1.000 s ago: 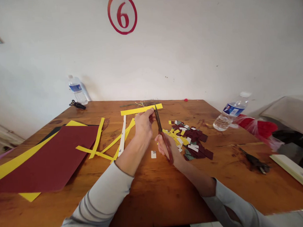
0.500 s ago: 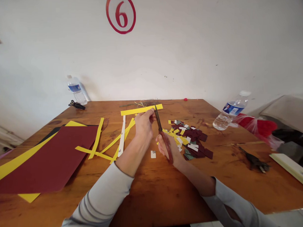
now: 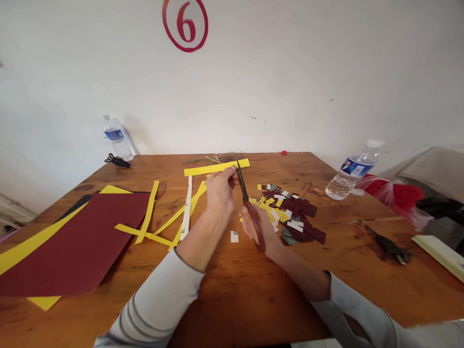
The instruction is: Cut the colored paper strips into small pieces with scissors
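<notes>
My left hand (image 3: 222,188) pinches a long yellow paper strip (image 3: 203,169) near its right part, holding it above the far half of the table. In my right hand (image 3: 258,223) is a pair of scissors (image 3: 259,226) with reddish-brown handles. Their blades meet the strip just right of my left fingertips, and a short yellow end sticks out beyond them. Beside my right hand lies a pile of small cut paper pieces (image 3: 302,217) in maroon, yellow, white and grey-green. A small white paper piece (image 3: 234,236) rests between my forearms.
Maroon sheets (image 3: 73,244) overlap yellow and black ones at the left. Loose yellow strips (image 3: 149,211) and a white strip (image 3: 186,208) lie nearby. Water bottles stand at left (image 3: 117,137) and right (image 3: 353,170). A dark tool (image 3: 389,245) and a white box (image 3: 444,257) sit at right.
Almost nothing differs. The yellow strip's left end has shifted very slightly up and left; both hands and the scissors stay in place.
</notes>
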`<state>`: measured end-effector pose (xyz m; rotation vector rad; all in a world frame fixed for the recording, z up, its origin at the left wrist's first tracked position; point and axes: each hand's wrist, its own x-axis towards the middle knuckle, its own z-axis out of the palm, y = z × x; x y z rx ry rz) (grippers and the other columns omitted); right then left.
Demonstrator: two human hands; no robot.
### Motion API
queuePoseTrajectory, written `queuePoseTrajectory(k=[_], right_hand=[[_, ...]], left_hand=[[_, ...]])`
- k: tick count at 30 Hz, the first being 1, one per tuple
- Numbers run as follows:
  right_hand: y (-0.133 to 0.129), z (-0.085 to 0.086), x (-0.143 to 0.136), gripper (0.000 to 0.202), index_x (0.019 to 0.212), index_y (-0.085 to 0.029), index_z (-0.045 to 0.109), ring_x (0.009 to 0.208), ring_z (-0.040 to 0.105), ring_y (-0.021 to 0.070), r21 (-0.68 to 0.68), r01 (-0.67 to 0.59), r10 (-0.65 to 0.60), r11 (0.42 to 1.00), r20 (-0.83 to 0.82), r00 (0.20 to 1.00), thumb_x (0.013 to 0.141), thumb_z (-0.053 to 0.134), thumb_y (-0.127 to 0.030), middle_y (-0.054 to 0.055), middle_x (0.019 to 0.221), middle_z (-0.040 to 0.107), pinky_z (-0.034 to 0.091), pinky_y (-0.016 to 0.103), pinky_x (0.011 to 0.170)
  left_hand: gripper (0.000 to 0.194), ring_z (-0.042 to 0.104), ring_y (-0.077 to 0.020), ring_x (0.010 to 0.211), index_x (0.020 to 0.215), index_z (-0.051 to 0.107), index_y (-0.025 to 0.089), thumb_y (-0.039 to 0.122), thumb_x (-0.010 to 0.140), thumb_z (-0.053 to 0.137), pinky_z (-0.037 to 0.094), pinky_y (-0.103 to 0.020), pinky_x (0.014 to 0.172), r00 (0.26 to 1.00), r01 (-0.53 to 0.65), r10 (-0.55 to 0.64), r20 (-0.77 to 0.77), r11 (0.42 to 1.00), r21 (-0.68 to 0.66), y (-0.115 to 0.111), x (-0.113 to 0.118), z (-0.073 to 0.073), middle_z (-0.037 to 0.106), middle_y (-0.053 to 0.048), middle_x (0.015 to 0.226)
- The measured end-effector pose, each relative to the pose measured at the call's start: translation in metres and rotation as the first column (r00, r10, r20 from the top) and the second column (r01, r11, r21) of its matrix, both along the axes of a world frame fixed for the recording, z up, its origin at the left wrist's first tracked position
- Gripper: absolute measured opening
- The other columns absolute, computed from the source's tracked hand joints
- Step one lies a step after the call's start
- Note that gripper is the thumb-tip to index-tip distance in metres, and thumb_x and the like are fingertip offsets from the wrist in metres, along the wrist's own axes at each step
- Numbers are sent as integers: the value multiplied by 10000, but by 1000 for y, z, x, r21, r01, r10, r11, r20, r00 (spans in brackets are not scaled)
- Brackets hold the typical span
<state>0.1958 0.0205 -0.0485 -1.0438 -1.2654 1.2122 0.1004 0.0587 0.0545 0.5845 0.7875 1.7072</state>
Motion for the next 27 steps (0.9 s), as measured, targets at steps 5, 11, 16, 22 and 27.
queuePoseTrajectory(k=[5, 11, 16, 22, 27], right_hand=[[-3, 8, 1, 479, 680, -270, 390, 404, 303, 95, 15, -15, 14, 1000, 61, 998, 780, 682, -636, -94, 485, 349, 203, 247, 374], [-2, 7, 0, 471, 734, -252, 490, 363, 299, 88, -15, -110, 110, 994, 4, 994, 785, 649, -692, -112, 481, 324, 248, 246, 367], [0, 5, 0, 479, 711, -249, 494, 363, 281, 82, -24, -103, 102, 994, -21, 995, 776, 658, -694, -105, 482, 336, 254, 257, 372], [-6, 13, 2, 420, 684, -272, 383, 407, 304, 106, -3, -71, 71, 997, 33, 997, 829, 653, -561, -93, 468, 328, 207, 263, 411], [-6, 12, 3, 456, 686, -276, 385, 420, 296, 110, -3, -43, 43, 999, 56, 997, 825, 648, -622, -93, 481, 322, 195, 262, 405]], left_hand=[[274, 467, -71, 486, 504, 578, 146, 64, 698, 753, 371, -229, 531, 1000, -4, 4, 7, 1000, 7, 1, 0, -2, 540, 20, 510], [281, 479, -72, 504, 516, 578, 143, 68, 701, 775, 360, -222, 534, 1000, -12, 12, -14, 1000, 8, 3, -2, -4, 538, 18, 518], [302, 463, -72, 493, 513, 569, 145, 72, 719, 778, 347, -223, 522, 1000, -10, 11, -7, 1000, 8, 2, -1, -4, 521, 22, 510], [305, 470, -76, 496, 525, 562, 155, 98, 714, 794, 360, -232, 534, 1000, -13, 13, -10, 1000, 13, 3, -1, -5, 534, 23, 521], [274, 480, -75, 507, 537, 577, 151, 99, 684, 801, 364, -234, 538, 1000, -12, 12, -8, 1000, 7, 4, -2, -6, 543, 22, 524]])
